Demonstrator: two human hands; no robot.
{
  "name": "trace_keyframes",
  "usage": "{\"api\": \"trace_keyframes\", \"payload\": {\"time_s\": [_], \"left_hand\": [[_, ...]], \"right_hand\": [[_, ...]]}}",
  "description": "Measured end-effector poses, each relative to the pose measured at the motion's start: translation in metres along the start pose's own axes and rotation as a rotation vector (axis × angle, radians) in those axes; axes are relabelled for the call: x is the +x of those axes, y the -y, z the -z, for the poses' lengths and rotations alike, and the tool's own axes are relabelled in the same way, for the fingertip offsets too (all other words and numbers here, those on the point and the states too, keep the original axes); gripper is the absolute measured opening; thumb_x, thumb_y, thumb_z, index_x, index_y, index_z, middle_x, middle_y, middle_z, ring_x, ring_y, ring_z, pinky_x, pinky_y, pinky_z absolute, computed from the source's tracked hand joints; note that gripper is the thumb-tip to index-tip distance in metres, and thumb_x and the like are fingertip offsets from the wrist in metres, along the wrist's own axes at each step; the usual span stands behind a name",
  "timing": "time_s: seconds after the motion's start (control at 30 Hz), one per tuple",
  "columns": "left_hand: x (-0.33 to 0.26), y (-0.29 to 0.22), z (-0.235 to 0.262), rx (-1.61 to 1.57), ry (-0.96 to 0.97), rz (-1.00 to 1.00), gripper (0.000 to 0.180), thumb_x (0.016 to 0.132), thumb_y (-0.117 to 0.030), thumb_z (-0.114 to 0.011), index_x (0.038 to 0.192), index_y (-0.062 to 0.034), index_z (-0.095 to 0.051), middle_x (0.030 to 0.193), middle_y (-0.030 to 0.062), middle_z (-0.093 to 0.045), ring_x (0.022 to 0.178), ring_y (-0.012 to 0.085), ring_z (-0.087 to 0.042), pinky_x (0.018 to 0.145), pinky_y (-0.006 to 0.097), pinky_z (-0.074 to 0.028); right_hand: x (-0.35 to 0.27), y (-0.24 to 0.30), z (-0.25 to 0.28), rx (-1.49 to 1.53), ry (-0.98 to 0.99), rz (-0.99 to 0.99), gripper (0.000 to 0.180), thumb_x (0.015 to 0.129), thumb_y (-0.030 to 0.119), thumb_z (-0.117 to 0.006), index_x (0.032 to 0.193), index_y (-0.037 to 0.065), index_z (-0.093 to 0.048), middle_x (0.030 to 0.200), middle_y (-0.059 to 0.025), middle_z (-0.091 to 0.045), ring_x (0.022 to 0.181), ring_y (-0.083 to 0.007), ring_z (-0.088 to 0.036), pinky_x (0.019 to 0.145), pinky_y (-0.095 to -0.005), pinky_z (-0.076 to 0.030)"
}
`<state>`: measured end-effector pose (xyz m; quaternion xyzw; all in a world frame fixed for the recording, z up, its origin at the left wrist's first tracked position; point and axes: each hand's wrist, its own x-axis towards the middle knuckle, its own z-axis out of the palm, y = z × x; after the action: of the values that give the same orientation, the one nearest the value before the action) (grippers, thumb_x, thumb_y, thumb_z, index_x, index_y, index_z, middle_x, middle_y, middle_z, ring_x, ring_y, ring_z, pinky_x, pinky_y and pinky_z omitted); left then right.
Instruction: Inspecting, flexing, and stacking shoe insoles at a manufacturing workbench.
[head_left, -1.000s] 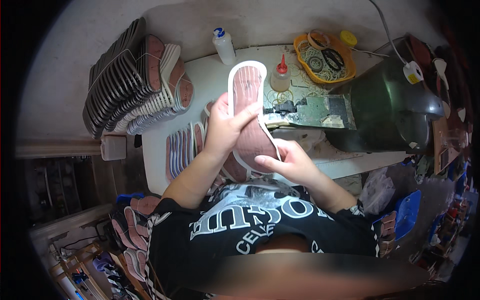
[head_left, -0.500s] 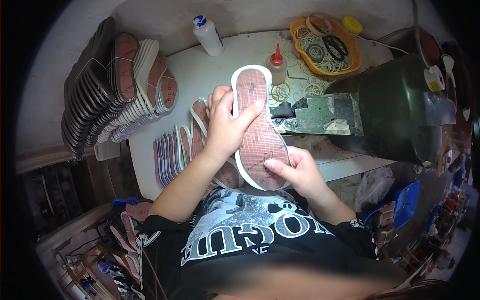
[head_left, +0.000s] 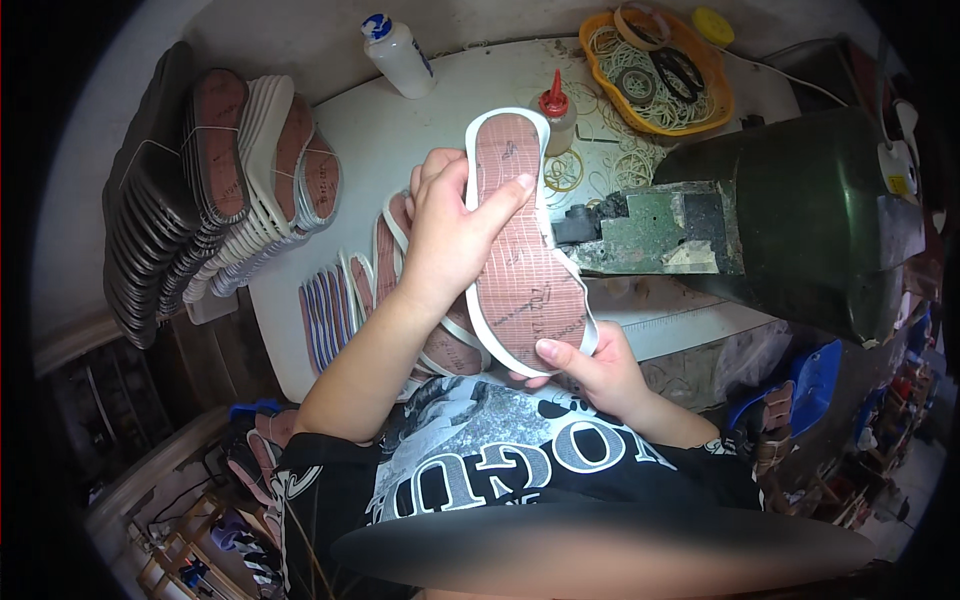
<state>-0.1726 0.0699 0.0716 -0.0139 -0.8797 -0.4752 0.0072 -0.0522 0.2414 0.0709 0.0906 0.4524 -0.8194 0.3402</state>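
Note:
A shoe insole (head_left: 520,240) with a reddish-brown face and a raised white rim is held up between both hands, its toe end toward me. My left hand (head_left: 450,225) grips its left edge near the narrow waist, thumb pressed on the face. At the wide lower end my right hand (head_left: 590,370) pinches the right edge, thumb on top and fingers partly underneath. The white edging bulges outward along the right side above the right thumb. Beside the insole's right edge is the black tip (head_left: 577,226) of a green machine arm (head_left: 650,232).
Bundled insole stacks (head_left: 150,200) stand at the left, with more insoles (head_left: 325,315) on the white table (head_left: 290,255). A white bottle (head_left: 400,60), a red-tipped glue bottle (head_left: 557,110) and a yellow basket (head_left: 715,110) of rubber bands sit behind. The green machine body (head_left: 800,220) fills the right.
The right hand has slid slightly downward along the insole's wide end. More of the white edging now bulges on the right side. The left hand keeps its hold.

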Motion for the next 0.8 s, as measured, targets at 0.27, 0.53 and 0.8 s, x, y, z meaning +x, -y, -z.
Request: {"api": "trace_keyframes", "payload": {"time_s": [0.27, 0.53, 0.8], "left_hand": [[0.027, 0.009, 0.015, 0.131, -0.008, -0.216, 0.068, 0.073, -0.046, -0.072, 0.118, 0.0025, -0.056, 0.133, 0.0238, -0.042, 0.129, 0.038, -0.032, 0.108, 0.043, -0.025], [0.062, -0.015, 0.046, 0.285, 0.923, -0.566, 0.055, 0.063, -0.049, -0.078, 0.097, -0.0097, -0.061, 0.107, 0.008, -0.059, 0.115, 0.0261, -0.048, 0.109, 0.056, -0.011], [0.063, -0.028, 0.056, 0.409, 0.997, -0.435, 0.045, 0.073, -0.049, -0.072, 0.088, -0.0077, -0.059, 0.082, 0.0082, -0.059, 0.093, 0.0243, -0.054, 0.105, 0.047, -0.022]], "right_hand": [[0.017, 0.002, -0.016, 0.14, 0.007, 0.09, 0.023, 0.095, 0.018, -0.054, 0.095, -0.002, -0.065, 0.084, -0.0114, -0.069, 0.074, -0.0131, -0.066, 0.07, -0.0244, -0.052], [0.029, 0.015, -0.025, 0.234, 0.004, 0.099, 0.025, 0.095, 0.019, -0.054, 0.1, -0.004, -0.062, 0.084, -0.0132, -0.069, 0.075, -0.0152, -0.067, 0.069, -0.025, -0.054], [0.026, 0.017, -0.029, 0.226, -0.036, 0.104, 0.031, 0.094, 0.014, -0.055, 0.117, -0.007, -0.054, 0.108, -0.0159, -0.064, 0.092, -0.0203, -0.067, 0.08, -0.0276, -0.055]]}}
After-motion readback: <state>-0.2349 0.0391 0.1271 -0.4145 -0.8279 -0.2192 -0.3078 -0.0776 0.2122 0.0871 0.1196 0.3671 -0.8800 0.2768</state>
